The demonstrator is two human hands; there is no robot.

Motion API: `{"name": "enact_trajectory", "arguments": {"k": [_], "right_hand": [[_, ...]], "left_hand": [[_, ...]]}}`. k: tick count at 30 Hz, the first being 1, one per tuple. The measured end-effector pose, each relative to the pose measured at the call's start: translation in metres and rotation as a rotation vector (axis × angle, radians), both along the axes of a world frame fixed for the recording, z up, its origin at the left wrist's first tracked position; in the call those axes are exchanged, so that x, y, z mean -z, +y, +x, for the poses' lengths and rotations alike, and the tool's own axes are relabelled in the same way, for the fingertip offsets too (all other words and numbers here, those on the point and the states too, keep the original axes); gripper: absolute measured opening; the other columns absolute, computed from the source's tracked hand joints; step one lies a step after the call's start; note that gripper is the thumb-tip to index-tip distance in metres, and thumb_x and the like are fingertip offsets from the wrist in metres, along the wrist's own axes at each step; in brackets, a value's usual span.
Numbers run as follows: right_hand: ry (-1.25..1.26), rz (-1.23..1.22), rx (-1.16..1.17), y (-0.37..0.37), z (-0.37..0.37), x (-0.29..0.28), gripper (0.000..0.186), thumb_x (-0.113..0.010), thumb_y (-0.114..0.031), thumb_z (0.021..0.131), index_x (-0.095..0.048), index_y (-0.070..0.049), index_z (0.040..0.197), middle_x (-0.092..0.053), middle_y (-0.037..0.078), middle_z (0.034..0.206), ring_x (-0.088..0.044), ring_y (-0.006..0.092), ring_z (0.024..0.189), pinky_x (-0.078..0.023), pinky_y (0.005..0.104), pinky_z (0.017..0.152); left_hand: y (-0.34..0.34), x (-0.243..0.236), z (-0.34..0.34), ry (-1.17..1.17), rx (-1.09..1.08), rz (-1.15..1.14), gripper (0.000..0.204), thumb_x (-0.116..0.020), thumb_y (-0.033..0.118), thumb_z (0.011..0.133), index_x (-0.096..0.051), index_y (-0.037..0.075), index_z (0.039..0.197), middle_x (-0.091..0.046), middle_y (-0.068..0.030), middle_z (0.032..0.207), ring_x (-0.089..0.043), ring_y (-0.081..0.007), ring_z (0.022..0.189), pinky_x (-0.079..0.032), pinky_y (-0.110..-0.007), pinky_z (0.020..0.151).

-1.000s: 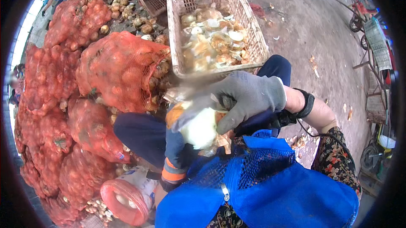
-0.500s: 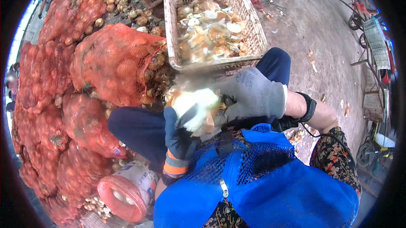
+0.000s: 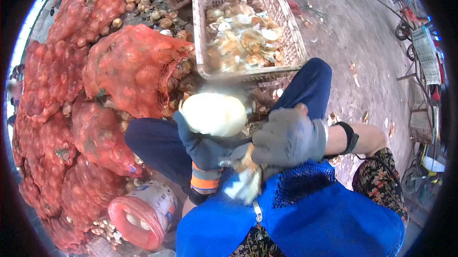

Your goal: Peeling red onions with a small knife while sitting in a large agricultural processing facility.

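My left hand (image 3: 202, 145), in a dark blue glove with an orange cuff, holds a pale peeled onion (image 3: 213, 114) in front of my knees. My right hand (image 3: 288, 137), in a grey glove, is closed on a small tool and a strip of onion skin (image 3: 244, 180), just right of and below the onion. The tool is blurred and mostly hidden by the glove. A blue mesh bag (image 3: 296, 219) lies on my lap below both hands.
A white plastic crate (image 3: 291, 32) of onion peelings stands ahead. Red net sacks of onions (image 3: 133, 66) pile up on the left, with loose onions (image 3: 152, 11) behind. A bucket with a red net over its mouth (image 3: 138, 214) sits at lower left. Carts (image 3: 424, 47) stand at right.
My left hand has lifted the onion up and turned it, now showing its bare white side. My right hand has dropped lower, pulling skin away toward my lap.
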State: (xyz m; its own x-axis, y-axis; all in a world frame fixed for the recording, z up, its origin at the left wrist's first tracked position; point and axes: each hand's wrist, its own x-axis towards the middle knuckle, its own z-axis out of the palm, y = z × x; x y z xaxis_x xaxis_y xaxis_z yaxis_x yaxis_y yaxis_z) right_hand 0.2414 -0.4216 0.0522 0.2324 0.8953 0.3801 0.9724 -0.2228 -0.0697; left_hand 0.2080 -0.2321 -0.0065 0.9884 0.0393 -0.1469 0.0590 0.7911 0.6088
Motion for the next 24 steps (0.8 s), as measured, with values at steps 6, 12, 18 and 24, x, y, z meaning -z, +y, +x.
{"name": "enact_trajectory", "arguments": {"k": [6,12,18,24], "right_hand": [[0.048,0.199,0.246,-0.030,0.085,-0.016,0.024,-0.064,-0.036,0.072,-0.055,-0.014,0.077,-0.054,0.005,0.068,-0.053,0.0256,0.056,-0.040,0.0375,0.050],[0.308,-0.428,0.867,-0.037,0.142,-0.017,0.045,-0.068,-0.041,0.074,-0.057,-0.004,0.097,-0.063,0.011,0.082,-0.064,0.0277,0.076,-0.050,0.0376,0.065],[1.201,0.023,0.441,0.003,0.077,-0.025,0.050,-0.082,-0.041,0.060,-0.062,0.000,0.079,-0.057,0.008,0.059,-0.057,0.0119,0.057,-0.045,0.0291,0.053],[1.176,0.007,0.311,0.001,0.063,-0.025,0.047,-0.068,-0.047,0.073,-0.064,-0.002,0.081,-0.062,0.012,0.062,-0.062,0.0237,0.057,-0.047,0.0345,0.054]], "left_hand": [[0.026,0.028,0.012,-0.118,-0.383,0.777,0.062,-0.031,0.059,0.090,-0.037,0.014,0.133,-0.049,-0.0130,0.123,-0.052,-0.0329,0.110,-0.047,-0.050,0.090],[0.008,-0.003,0.017,0.032,-0.416,0.676,0.067,-0.032,0.063,0.087,-0.038,0.013,0.130,-0.049,-0.0119,0.122,-0.052,-0.0304,0.110,-0.045,-0.048,0.092],[-0.002,-0.010,0.016,-0.123,-0.359,1.131,0.061,-0.058,0.045,0.081,-0.040,0.008,0.126,-0.051,-0.0121,0.119,-0.052,-0.0259,0.109,-0.044,-0.043,0.093],[-0.006,0.017,0.007,-0.045,-0.229,0.815,0.071,-0.052,0.054,0.083,-0.036,0.004,0.129,-0.049,-0.0144,0.126,-0.051,-0.0274,0.112,-0.041,-0.041,0.098]]}}
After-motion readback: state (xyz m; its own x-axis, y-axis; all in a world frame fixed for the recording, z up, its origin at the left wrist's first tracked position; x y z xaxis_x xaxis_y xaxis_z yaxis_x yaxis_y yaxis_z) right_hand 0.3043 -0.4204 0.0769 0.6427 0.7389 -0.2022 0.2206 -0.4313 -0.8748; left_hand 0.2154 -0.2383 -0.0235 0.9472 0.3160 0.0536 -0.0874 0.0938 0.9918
